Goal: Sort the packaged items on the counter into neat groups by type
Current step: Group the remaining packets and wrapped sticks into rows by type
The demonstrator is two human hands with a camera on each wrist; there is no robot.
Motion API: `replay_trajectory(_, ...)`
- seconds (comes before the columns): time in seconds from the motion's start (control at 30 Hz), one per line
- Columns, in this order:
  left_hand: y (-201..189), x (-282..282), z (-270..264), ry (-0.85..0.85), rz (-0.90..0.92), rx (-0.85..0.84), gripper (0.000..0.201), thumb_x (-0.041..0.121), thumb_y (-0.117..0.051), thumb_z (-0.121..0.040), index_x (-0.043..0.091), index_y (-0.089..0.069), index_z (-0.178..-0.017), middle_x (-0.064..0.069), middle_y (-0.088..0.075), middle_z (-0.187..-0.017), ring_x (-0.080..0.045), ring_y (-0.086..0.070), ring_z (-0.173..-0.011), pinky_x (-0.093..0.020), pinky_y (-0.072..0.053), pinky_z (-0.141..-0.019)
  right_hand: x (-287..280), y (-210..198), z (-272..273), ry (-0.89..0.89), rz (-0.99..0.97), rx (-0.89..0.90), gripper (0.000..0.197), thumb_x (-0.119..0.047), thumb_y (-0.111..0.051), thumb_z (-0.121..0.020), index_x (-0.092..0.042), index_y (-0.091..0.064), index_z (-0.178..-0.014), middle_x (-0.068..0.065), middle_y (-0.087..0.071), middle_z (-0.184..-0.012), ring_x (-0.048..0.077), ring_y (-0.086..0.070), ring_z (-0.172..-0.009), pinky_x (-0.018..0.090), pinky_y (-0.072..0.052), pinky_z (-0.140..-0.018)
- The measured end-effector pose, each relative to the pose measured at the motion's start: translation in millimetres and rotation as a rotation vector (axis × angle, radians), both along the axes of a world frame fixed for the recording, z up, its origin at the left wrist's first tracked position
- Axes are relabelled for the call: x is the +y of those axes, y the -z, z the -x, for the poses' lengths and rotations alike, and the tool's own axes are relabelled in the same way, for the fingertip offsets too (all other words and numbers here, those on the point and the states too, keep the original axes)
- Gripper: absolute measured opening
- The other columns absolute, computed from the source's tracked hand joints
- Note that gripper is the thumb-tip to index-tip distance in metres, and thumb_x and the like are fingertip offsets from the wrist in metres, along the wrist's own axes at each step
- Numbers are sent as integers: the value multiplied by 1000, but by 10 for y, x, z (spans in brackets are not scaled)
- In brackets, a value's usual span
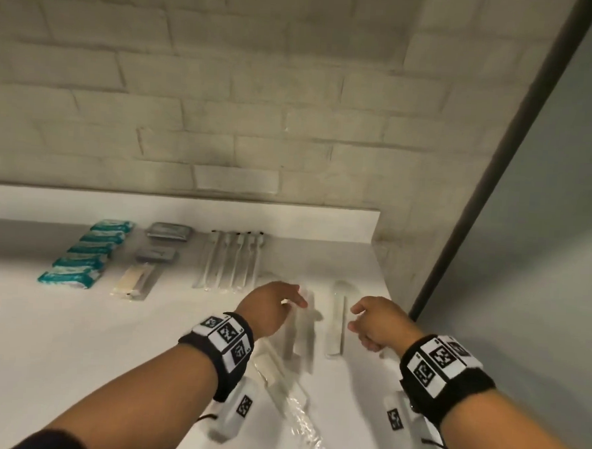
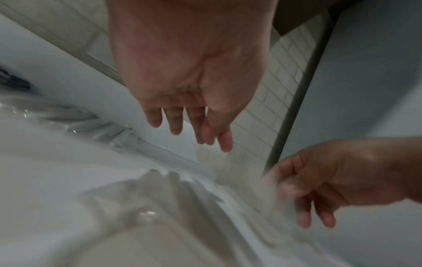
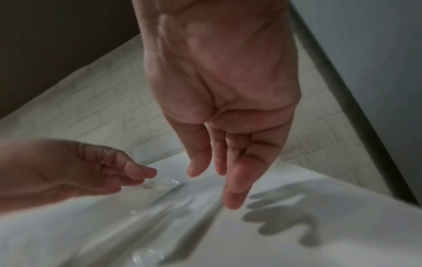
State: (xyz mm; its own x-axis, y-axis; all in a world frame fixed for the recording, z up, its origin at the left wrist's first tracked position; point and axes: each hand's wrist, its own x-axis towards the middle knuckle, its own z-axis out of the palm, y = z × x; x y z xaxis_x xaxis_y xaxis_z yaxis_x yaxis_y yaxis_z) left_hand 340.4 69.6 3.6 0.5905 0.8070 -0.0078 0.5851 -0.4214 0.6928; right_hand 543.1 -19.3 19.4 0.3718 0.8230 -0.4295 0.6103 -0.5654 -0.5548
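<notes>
Head view: both hands hang low over the white desk (image 1: 76, 333) at its right end, with the loose clear packets between and under them.
Left hand: the left hand (image 1: 269, 307) has its fingers (image 2: 173, 124) nearly straight and a little apart; from the head view its fingertips look to lie on the upper end of a long clear packet (image 1: 299, 331), though I cannot tell whether it has hold of it.
Right hand: the right hand (image 1: 375, 326) holds nothing, its fingers (image 3: 233, 189) loose, long and close together, just to the right of another clear packet (image 1: 337, 321).
Third packet: a crinkled clear wrapper (image 1: 289, 392) lies slantwise nearer the person, below the left wrist.
Sorted already: well to the left of the fingers lie a row of teal packs (image 1: 87, 253), two dark flat pouches (image 1: 163, 241), a tan packet (image 1: 135, 281) and a tidy row of wrapped toothbrushes (image 1: 232, 260).
Handling, as I judge it: these packets look very light, the film slippery and soft, with something slim and stiffer inside; a push could send one skating.
Where to take hold: a light pinch across the middle, over the stiff core, seems safer than the loose film ends, which would crumple and let the packet swing.
Likely step: lining these three up beside the toothbrush row.
</notes>
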Motion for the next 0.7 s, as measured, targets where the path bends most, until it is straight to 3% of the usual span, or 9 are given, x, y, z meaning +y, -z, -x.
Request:
replay_trajectory(0.1,30,102,105,149,-105,268,36,13,-47,-95,30,-65,-121,10,-48,-144,-9,-42,-133,-23,-27,-113,59,3,22,-164,-25,-132,50,-25,-67,-85,-25,-53,-133,-4,-52,-139,13,-57,-117,13,-49,-74)
replay_trajectory(0.13,22,96,120,227,-125,350,35,20,-48,-95,32,-62,-126,10,-47,-145,-10,-41,-134,-23,-27,-112,64,3,41,-239,-16,-169,56,-28,-67,-85,-25,-49,-138,-7,-44,-146,11,-51,-125,10,-45,-81)
replay_trajectory(0.2,24,45,93,361,-119,500,41,33,-53,-92,31,-56,-133,7,-47,-145,-15,-42,-133,-26,-30,-109,107,14,101,-381,51,-285,64,-37,-65,-86,-24,-41,-144,-8,-31,-154,11,-37,-137,18,-32,-103)
replay_trajectory(0.27,94,-7,36,420,-120,627,58,45,-56,-88,27,-44,-142,3,-43,-148,-19,-41,-134,-33,-33,-111,180,76,148,-418,89,-328,66,-40,-65,-85,-21,-42,-144,-6,-32,-155,13,-37,-137,20,-29,-105)
replay_trajectory(0.37,211,47,-95,343,-146,659,72,56,-60,-79,27,-41,-142,2,-46,-145,-20,-44,-132,-39,-39,-107,375,153,152,-445,75,-383,63,-35,-70,-81,-18,-50,-138,-3,-45,-147,16,-49,-127,23,-38,-99)
replay_trajectory(0.5,210,328,-253,280,-259,711,69,60,-63,-75,24,-52,-133,0,-56,-133,-21,-46,-129,-39,-42,-102,752,206,161,-563,70,-426,62,-28,-70,-83,-18,-48,-140,-3,-37,-152,18,-46,-131,27,-38,-105)
replay_trajectory(0.7,160,806,-312,197,-298,731,64,56,-68,-76,24,-56,-129,-2,-58,-132,-22,-45,-130,-36,-41,-99,1195,248,156,-569,28,-402,57,-17,-67,-85,-14,-48,-139,8,-57,-134,25,-54,-121,32,-43,-101)
